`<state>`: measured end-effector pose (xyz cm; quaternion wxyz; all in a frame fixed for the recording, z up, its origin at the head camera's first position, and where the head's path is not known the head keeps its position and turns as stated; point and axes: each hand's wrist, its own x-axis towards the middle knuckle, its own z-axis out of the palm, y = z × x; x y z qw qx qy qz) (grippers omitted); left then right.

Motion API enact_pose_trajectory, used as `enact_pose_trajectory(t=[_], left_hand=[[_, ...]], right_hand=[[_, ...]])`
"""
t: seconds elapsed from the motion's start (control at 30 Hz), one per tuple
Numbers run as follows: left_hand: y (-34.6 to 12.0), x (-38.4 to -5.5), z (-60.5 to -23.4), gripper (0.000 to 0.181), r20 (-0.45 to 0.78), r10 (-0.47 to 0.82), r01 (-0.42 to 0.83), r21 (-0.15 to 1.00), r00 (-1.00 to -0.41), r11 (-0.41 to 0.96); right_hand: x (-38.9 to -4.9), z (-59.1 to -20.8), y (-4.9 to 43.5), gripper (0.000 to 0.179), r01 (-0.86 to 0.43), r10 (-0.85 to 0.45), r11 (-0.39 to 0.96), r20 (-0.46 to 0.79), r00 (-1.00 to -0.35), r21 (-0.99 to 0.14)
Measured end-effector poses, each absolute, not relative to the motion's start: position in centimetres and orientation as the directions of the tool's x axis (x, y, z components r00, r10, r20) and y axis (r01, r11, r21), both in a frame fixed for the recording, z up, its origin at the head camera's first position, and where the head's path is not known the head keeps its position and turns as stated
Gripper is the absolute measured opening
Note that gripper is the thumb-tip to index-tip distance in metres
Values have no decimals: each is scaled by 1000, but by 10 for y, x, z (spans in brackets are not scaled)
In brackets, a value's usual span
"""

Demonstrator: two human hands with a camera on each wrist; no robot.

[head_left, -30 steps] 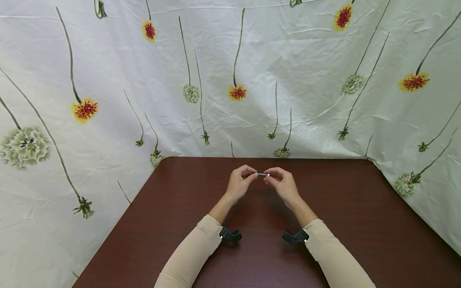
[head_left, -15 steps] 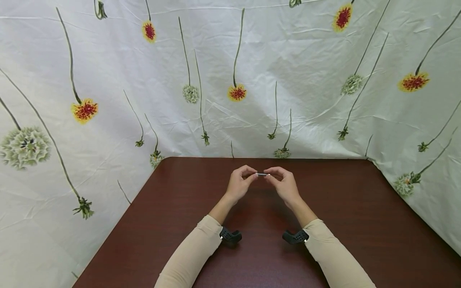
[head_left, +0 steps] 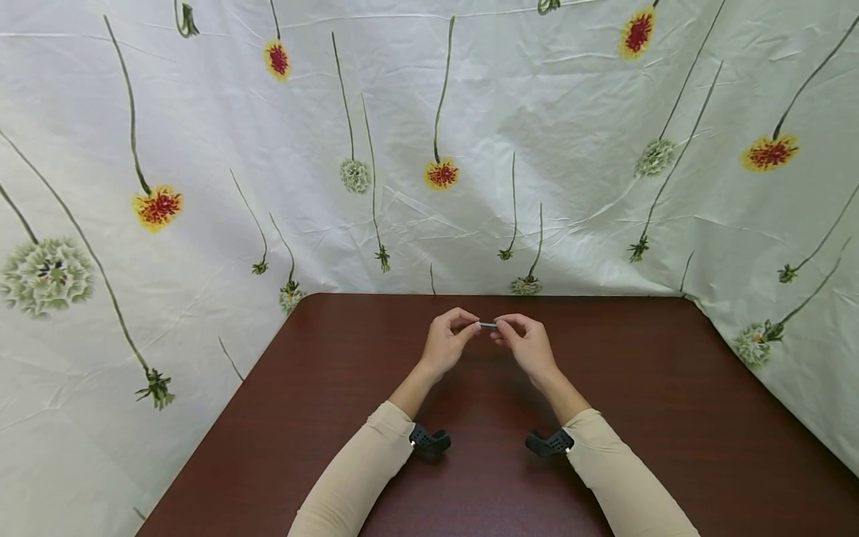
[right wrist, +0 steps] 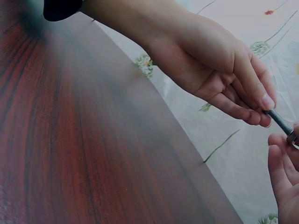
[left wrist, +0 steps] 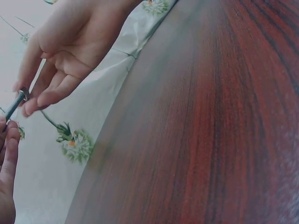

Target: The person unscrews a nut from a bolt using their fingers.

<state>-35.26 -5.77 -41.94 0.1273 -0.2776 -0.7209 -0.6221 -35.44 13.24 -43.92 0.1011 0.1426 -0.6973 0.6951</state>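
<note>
A small metal bolt [head_left: 488, 324] is held level above the far part of the table, bridging the two hands. My left hand [head_left: 444, 344] pinches its left end between thumb and fingers. At the other end, my right hand [head_left: 530, 347] has thumb and fingers on it. Threads show along the shank of the bolt [left wrist: 14, 105] in the left wrist view, with a wider metal ring or head at the right hand [left wrist: 70, 56]. The right wrist view shows the left hand [right wrist: 215, 70] on the threaded end; whether the wide part is a nut or head, I cannot tell.
The dark red-brown table [head_left: 349, 388] runs beneath both arms. A white cloth [head_left: 403, 112] printed with flowers hangs behind and around it. Black straps with cameras [head_left: 429, 438] sit on both wrists, over beige sleeves.
My right thumb and fingers have shifted on the bolt's right end, now covering the bright tip that showed before. The left hand stays in place, pinching the bolt.
</note>
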Motion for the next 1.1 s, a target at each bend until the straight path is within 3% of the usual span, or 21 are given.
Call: enact_pose_trajectory(t=[0.1, 0.37, 0.63, 0.83, 1.1], left_hand=[[-58, -352, -420, 14, 529, 242, 559, 826, -813, 73], [-58, -355, -422, 12, 541, 237, 567, 821, -807, 58], [-57, -357, -424, 8, 550, 232, 576, 815, -802, 62], [-56, -378, -445, 13, 531, 229, 551, 834, -816, 32], [-56, -382, -450, 7, 523, 233, 537, 844, -820, -4]], right_hand=[[-354, -439, 133, 19, -355, -59, 11, 354, -933, -935], [-355, -440, 133, 32, -378, -87, -1, 377, -922, -926], [-356, -441, 134, 24, -318, -65, 49, 315, -947, -947], [-346, -431, 134, 23, -388, -91, 124, 379, -921, -913], [-331, -414, 133, 24, -479, -97, 100, 471, -877, -872]])
